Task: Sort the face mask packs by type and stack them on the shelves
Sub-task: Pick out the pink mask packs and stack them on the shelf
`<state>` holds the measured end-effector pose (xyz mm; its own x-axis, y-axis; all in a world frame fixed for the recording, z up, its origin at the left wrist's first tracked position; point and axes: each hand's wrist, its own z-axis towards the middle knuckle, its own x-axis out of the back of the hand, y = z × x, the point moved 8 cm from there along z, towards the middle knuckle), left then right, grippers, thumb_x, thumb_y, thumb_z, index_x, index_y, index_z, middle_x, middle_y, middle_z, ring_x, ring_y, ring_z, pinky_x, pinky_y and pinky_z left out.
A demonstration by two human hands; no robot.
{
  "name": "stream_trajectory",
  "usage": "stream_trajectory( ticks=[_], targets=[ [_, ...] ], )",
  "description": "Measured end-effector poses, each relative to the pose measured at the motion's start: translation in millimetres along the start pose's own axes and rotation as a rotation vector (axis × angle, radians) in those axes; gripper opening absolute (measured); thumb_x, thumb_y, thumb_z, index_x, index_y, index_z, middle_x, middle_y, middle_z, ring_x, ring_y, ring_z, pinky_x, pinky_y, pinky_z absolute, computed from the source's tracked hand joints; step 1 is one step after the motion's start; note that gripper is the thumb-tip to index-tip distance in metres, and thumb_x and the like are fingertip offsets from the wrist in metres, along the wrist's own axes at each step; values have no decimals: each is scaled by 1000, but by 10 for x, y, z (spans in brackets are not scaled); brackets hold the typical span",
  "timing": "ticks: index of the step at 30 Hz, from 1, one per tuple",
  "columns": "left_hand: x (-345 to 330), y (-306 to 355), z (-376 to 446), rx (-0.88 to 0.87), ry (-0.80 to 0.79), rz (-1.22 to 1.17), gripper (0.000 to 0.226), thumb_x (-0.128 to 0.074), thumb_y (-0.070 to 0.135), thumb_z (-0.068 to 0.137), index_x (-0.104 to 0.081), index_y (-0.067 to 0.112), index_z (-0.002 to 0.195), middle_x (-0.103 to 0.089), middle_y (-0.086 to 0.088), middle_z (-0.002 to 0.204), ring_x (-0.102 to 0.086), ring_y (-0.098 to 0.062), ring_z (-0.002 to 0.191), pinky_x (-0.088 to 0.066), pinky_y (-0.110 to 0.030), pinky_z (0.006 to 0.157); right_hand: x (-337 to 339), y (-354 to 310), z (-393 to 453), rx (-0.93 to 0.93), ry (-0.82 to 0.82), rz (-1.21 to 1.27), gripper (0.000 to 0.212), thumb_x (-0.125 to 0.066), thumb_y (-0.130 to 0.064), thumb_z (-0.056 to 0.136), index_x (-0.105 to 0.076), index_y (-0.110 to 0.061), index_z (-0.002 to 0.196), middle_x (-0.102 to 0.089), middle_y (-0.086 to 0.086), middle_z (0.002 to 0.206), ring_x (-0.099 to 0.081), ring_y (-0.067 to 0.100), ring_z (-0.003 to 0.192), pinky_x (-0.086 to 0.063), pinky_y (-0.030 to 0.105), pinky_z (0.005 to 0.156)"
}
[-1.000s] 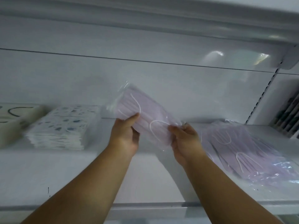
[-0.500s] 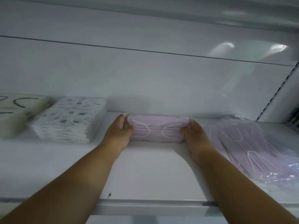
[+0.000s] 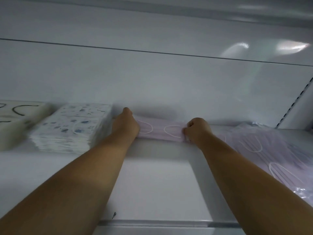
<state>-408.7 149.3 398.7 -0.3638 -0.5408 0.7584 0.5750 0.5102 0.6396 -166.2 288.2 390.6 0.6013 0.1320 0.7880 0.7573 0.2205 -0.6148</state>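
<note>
In the head view, the pink mask pack (image 3: 160,132), which a second ago was held tilted in the air in front of the back panel, now lies flat on the shelf (image 3: 152,184) at about 12 o'clock, pushed back close to the rear wall; half a second ago it was already down but sat nearer the front. The left hand (image 3: 126,123) presses its straight fingers flat against the pack's left end, while the right hand (image 3: 196,130) has its fingers curled and pinches the right end. This reads as the start of a fresh pink stack, squared up between both hands, so the placing step looks nearly finished and only the letting go remains. At 9 o'clock, just beside the left hand, stands a neat stack of blue-patterned packs (image 3: 71,128), close enough to be nudged when that hand withdraws. Farther left, at the frame edge, sits a blurred cream stack with dark ear loops (image 3: 15,122). At 3 o'clock a loose heap of pink packs (image 3: 271,153) sprawls in crinkled plastic, near the right forearm, and it is probably the pile yet to be sorted.
</note>
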Motion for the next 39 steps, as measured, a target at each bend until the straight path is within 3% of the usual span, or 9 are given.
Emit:
stream_trajectory(
  ticks=[4,12,19,23,26,29,33,37,39],
  targets=[
    [-147,45,17,-85,38,45,39,-54,4,88,-51,13,126,-54,-17,130,-57,-38,118,-46,-40,96,-59,58,87,-10,64,-14,18,-65,-17,85,-53,-20,98,-62,4,98,-56,26,87,-40,26,72],
    [-186,62,21,-200,103,120,21,-62,5,83,-70,15,99,-53,-13,118,-59,-36,103,-47,-36,89,-100,131,109,38,121,-16,22,-68,-26,88,-53,-18,102,-63,6,98,-59,30,97,-37,28,74],
    [-24,393,-220,-586,296,52,22,-55,-2,70,-69,10,82,-58,-12,91,-58,-37,83,-44,-35,71,282,-124,-164,112,257,-68,10,-54,-23,95,-60,-15,98,-68,7,102,-59,26,91,-41,29,72],
    [-124,707,-579,-776,59,-135,23,-61,-4,80,-71,14,89,-62,1,89,-52,-12,72,-40,-23,67,409,-80,-487,115,79,-423,31,-62,-35,91,-63,-15,115,-61,10,119,-57,32,112,-48,34,90],
    [-372,856,-835,-706,-270,-201,21,-61,5,89,-73,22,91,-69,7,93,-57,-8,75,-43,-21,69,444,160,-705,26,24,-517,39,-60,-42,92,-58,-16,122,-52,10,126,-49,33,120,-46,42,99],
    [-651,856,-1071,-547,-613,-286,24,-62,12,91,-73,33,86,-72,8,92,-65,-12,76,-57,-35,75,434,419,-821,-110,-56,-559,38,-57,-39,92,-54,-16,123,-49,12,127,-45,34,122,-44,43,100],
    [-742,886,-1203,-488,-715,-278,22,-61,13,92,-74,30,92,-73,10,92,-68,-9,80,-55,-27,78,476,502,-902,-109,16,-520,12,-51,-21,94,-59,-15,100,-59,12,109,-54,32,111,-42,32,84],
    [-799,1028,-1423,-270,-907,-505,7,-63,25,97,-70,27,97,-74,0,102,-71,-15,94,-55,-36,97,701,423,-1076,-95,259,-131,15,-55,-21,94,-61,-11,85,-64,4,84,-59,25,78,-39,30,61],
    [-858,1157,-1606,-127,-1014,-709,13,-56,30,101,-67,22,100,-71,-4,106,-68,-22,100,-52,-43,103,721,403,-1116,-108,249,265,21,-58,-23,94,-67,-8,84,-69,10,80,-64,29,77,-53,37,66]
  ],
)
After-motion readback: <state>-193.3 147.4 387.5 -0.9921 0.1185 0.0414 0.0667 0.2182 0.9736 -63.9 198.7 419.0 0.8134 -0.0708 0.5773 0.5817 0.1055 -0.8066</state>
